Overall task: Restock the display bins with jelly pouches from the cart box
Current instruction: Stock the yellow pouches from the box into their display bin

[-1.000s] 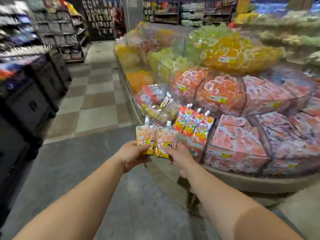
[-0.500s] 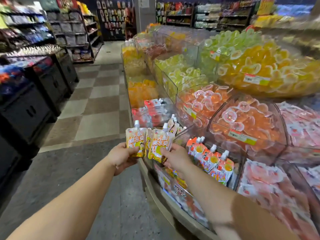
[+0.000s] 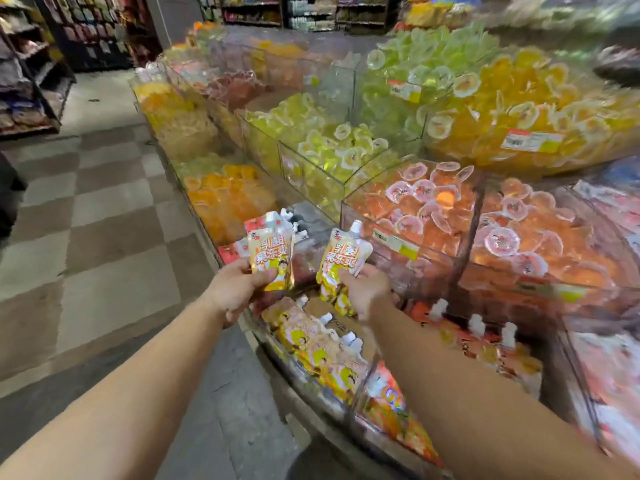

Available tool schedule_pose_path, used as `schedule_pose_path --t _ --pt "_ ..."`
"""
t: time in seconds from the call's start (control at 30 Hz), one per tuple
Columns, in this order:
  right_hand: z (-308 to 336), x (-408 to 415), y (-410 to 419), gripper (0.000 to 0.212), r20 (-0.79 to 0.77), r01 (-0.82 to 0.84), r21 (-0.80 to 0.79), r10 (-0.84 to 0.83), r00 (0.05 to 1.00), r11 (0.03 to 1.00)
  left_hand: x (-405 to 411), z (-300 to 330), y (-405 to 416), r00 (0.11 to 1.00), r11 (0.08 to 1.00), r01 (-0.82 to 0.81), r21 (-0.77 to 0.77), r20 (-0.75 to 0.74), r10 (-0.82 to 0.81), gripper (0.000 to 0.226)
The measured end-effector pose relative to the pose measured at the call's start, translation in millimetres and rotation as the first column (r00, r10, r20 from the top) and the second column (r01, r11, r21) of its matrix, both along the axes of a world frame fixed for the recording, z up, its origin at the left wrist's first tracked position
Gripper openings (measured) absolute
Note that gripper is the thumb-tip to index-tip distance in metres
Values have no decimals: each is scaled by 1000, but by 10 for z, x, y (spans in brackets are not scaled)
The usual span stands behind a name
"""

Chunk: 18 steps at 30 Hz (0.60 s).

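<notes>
My left hand [image 3: 235, 289] grips a yellow jelly pouch [image 3: 272, 252] with a white cap by its lower part. My right hand [image 3: 363, 289] holds a small bunch of the same yellow pouches [image 3: 344, 261], spouts up. Both hands hover just above a clear display bin [image 3: 362, 384] at the front edge of the stand, which holds several matching yellow pouches [image 3: 311, 341] lying flat. The two hands are apart, about a pouch's width between them. The cart box is out of view.
Clear bins of jelly cups fill the stand: orange [image 3: 228, 199], yellow-green [image 3: 325, 147], pink [image 3: 433, 209], yellow [image 3: 519, 109]. Red-orange pouches [image 3: 485, 341] stand in the bin to the right. A checkered aisle floor [image 3: 97, 209] runs on the left, with shelves [image 3: 24, 71] beyond.
The view has closed in on the stand and swung left along it. My hands, held together with the pouches a second ago, have separated and now hang over the yellow-pouch bin.
</notes>
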State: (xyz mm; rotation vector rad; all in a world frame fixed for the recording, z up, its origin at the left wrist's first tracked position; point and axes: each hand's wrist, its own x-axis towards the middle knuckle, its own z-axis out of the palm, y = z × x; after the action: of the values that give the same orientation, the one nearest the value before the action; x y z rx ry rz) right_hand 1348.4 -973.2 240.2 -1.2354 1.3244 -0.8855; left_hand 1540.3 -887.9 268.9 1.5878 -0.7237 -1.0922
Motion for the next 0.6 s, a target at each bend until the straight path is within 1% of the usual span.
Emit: schedule_pose_path --t 0.07,0.13,0.17,0.23,0.33,0.37,0.43,0.53,0.6 --pt "-155 167 -42 17 -180 33 0 -33 983 999 204 -33 -156 993 995 97 17 65 -98 6" --pt "-286 317 -19 14 -242 139 7 -133 961 990 298 -6 -279 980 986 165 35 104 -168 4" --pt "-363 380 -14 13 -244 178 14 -169 955 984 352 -29 -342 975 979 199 45 96 -203 6" --pt "-448 459 5 16 -276 208 41 -189 942 977 429 -127 -441 955 961 267 79 109 -274 9" --pt "-478 483 7 30 -276 258 131 -215 937 957 463 -342 -479 916 936 314 160 209 -343 16" --pt "-509 489 -17 28 -275 272 154 -223 935 950 466 -440 -484 898 929 320 184 253 -360 19" --pt "-619 511 -64 14 -257 299 182 -248 934 937 438 -535 -455 871 918 340 205 300 -389 26" --pt "-670 651 -109 39 -215 322 207 -278 936 924 432 -535 -482 833 914 343 216 381 -402 33" --pt "-736 744 -121 40 -224 331 228 -281 933 916 444 -515 -515 791 902 360 239 435 -431 37"
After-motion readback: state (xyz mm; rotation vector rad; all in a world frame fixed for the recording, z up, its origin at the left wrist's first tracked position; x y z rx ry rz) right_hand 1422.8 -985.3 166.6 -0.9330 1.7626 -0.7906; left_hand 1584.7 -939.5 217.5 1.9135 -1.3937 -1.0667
